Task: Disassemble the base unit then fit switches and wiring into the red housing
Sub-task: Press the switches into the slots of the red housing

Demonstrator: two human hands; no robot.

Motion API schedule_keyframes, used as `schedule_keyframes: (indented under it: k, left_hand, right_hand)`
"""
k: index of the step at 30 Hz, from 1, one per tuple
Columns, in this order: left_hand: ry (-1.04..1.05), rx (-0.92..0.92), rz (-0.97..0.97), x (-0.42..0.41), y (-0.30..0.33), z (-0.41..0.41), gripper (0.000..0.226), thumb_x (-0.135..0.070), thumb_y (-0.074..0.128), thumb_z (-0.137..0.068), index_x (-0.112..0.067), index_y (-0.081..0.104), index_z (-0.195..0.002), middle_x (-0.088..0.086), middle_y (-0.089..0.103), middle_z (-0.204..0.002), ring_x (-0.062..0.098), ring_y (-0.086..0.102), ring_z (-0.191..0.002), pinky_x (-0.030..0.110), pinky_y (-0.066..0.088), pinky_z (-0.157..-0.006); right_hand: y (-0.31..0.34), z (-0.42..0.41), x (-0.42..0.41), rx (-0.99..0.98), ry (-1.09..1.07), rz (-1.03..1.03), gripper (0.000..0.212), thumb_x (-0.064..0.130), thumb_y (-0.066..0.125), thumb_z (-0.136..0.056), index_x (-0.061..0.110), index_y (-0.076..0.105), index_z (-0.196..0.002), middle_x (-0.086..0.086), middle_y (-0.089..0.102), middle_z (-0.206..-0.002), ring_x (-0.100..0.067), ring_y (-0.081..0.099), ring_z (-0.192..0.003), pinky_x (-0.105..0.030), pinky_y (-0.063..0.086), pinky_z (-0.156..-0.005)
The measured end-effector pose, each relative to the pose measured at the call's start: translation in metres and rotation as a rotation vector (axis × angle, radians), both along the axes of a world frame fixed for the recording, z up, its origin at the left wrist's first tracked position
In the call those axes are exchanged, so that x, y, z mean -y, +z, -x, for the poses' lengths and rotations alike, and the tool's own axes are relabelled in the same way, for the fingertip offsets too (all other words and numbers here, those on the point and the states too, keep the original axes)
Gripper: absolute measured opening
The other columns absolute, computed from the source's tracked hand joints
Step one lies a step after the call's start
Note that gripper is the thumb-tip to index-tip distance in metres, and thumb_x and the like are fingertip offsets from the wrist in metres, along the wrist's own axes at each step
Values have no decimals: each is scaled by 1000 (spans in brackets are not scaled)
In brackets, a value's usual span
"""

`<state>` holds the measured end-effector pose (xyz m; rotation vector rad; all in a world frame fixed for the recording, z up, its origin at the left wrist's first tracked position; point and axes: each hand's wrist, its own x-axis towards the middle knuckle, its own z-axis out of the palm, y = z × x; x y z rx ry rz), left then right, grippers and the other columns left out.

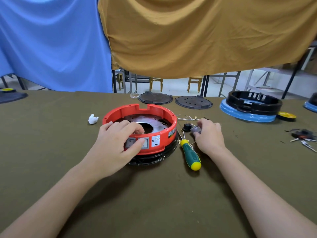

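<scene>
- Red housing (169, 117): a round, open-topped ring standing on the olive-green table cover (154, 194), near the middle of the view, with a notch in its far rim.
- Metal plate (145, 120): a shiny disc with a central hole, lying inside the red housing.
- Grey switches (143, 142): two square rocker switches set side by side in the housing's near wall, next to a small silver panel (155, 140).
- Left hand (116, 143): fingers curled over the near rim into the housing, thumb pressed on the switches from outside, so the hand grips the wall.
- Right hand (208, 134): resting on the table cover just right of the housing, fingers curled round a small grey switch part (195, 130).
- Black switch (186, 127): on the table cover between the housing and the right hand.
- White wires (187, 118): loose strands with metal ends, beyond the right hand.
- Screwdriver (190, 154): green and yellow handle, lying near the housing's right side, its tip pointing away from the person.
- Black cable (154, 158): coiled beneath the housing's near edge.
- White wad (93, 119): left of the housing, apart from it.
- Two dark discs (193, 102): side by side at the table's far edge.
- Black ring (253, 101): at far right, sitting on a blue base (247, 115).
</scene>
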<state>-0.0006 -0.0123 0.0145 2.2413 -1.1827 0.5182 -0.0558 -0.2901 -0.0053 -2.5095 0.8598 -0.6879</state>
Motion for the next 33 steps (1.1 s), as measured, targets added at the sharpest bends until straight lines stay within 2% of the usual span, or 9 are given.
schedule_keyframes:
  k: [3,7,12,14,16,18,22,29,33]
  left_hand:
    - [-26,-36,0,0,0,1,23,-47,41,-92,-35,57,-103,-19,57,-99,3,51,-105,39,19,-114]
    - [-46,-52,2,-1,4,2,20,-41,42,-91,-33,58,-98,-15,58,-97,5,50,-104,35,21,-111]
    - [-37,-44,9,-4,10,3,23,-45,36,-82,-33,54,-90,-14,56,-91,8,50,-96,35,31,-98]
    - [-43,-46,0,-4,10,4,23,-47,36,-81,-34,54,-90,-14,55,-89,8,51,-94,34,32,-96]
    - [-52,-48,-28,-4,10,5,27,-51,38,-84,-35,56,-96,-15,55,-92,6,52,-97,33,31,-97]
    - [-57,-44,-45,-4,10,3,30,-52,38,-86,-35,59,-99,-15,57,-96,4,52,-99,34,31,-98]
    - [-42,-25,-6,-4,11,4,32,-51,37,-87,-32,60,-98,-12,56,-93,7,52,-96,34,31,-95]
    - [-62,-51,22,-2,8,4,34,-53,43,-84,-30,64,-100,-13,56,-98,7,53,-99,42,39,-96]
    - [-123,-59,162,-1,10,7,37,-51,53,-85,-27,63,-111,-19,52,-108,1,52,-109,31,46,-93]
  right_hand:
    - [2,2,0,49,-13,27,39,16,60,-93,12,54,-131,-10,55,-126,-27,45,-119,-40,44,-95]
    - [19,8,-9,291,81,-145,32,22,57,-96,17,56,-128,-7,52,-122,-17,57,-100,-29,46,-84]
    - [46,25,-48,666,405,-942,22,-2,57,-90,11,64,-107,-11,68,-96,-21,69,-81,-34,61,-78]
    - [51,33,-63,703,601,-1267,22,-9,57,-87,3,65,-103,-15,70,-90,-24,69,-80,-33,61,-77]
    - [52,36,-72,641,725,-1442,20,0,61,-84,1,65,-104,-17,69,-91,-27,68,-84,-34,60,-79]
    - [51,37,-77,577,775,-1524,28,7,63,-80,0,63,-107,-19,68,-98,-30,68,-89,-35,60,-81]
    - [49,37,-78,527,824,-1648,47,-3,59,-77,-4,58,-124,-22,66,-116,-32,68,-98,-38,59,-82]
    - [43,35,-79,516,889,-1554,51,-12,64,-71,-5,63,-121,-27,66,-112,-34,68,-105,-35,58,-85]
    - [38,35,-81,473,934,-1469,47,-14,64,-71,-1,64,-116,-26,68,-112,-34,68,-108,-38,56,-91]
